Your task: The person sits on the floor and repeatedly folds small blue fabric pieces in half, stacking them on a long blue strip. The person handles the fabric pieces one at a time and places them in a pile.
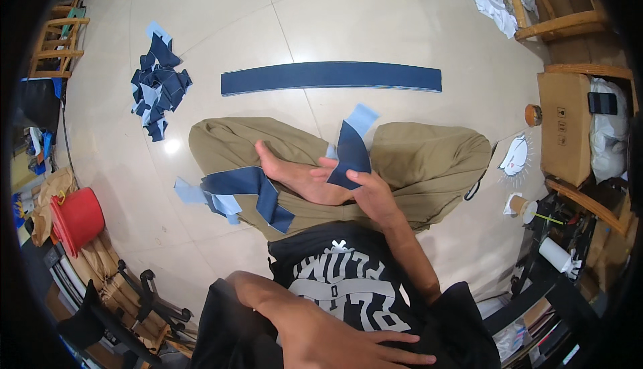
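My right hand [372, 198] pinches a dark blue piece of cloth [353, 153] with a light blue underside, held up above my crossed legs and bare foot [295, 176]. My left hand [341, 339] lies with spread fingers on the front of my black shirt [321, 242], holding nothing. Across my olive trousers at the left knee drapes a folded strip of the same blue cloth [238, 183], its light side partly turned up. Ahead of my legs, a long dark blue cloth strip [331, 77] lies flat on the floor.
To the far left, a heap of blue cloth scraps [161, 84] lies on the tiled floor [221, 27]. A red bin [77, 218] stands at the left. On the right are a cardboard box [561, 128], a phone [603, 103], a wooden stool [559, 24] and a white spool [556, 255].
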A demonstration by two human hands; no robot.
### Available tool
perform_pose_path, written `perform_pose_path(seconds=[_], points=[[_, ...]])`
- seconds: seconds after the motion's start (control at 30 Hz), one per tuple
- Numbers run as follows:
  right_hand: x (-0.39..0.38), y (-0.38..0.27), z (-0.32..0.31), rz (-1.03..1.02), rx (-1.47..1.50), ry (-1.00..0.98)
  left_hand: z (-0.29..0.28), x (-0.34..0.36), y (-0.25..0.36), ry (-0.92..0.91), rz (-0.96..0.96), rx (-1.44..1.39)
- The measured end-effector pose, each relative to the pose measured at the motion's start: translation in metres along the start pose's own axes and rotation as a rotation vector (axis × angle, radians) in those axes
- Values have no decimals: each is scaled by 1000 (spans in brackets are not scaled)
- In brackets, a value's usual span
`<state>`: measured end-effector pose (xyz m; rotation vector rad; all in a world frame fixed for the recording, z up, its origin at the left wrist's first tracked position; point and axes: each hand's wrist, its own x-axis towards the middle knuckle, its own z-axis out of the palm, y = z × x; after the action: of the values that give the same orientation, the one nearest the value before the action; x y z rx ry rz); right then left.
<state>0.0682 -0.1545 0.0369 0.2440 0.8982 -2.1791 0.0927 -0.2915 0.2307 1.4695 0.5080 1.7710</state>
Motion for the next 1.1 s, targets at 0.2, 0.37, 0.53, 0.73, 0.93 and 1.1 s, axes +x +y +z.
perform_pose_path(seconds=[0.2,0.37,0.53,0.73,0.93,1.1], points=[[1,-7,15,6,-121,-31,43,-3,-18,390,211,-151],[2,-8,11,-15,-10,-45,32,-18,-2,315,135,-142],[8,-2,6,-41,-52,-88,0,6,17,36,171,38],[7,-1,6,-73,-100,-108,-12,-5,7,48,69,-25],[5,1,4,-71,-85,-123,-26,0,-2,42,10,-24],[5,-11,5,-123,-103,-161,-38,-6,-11,80,-53,-18]])
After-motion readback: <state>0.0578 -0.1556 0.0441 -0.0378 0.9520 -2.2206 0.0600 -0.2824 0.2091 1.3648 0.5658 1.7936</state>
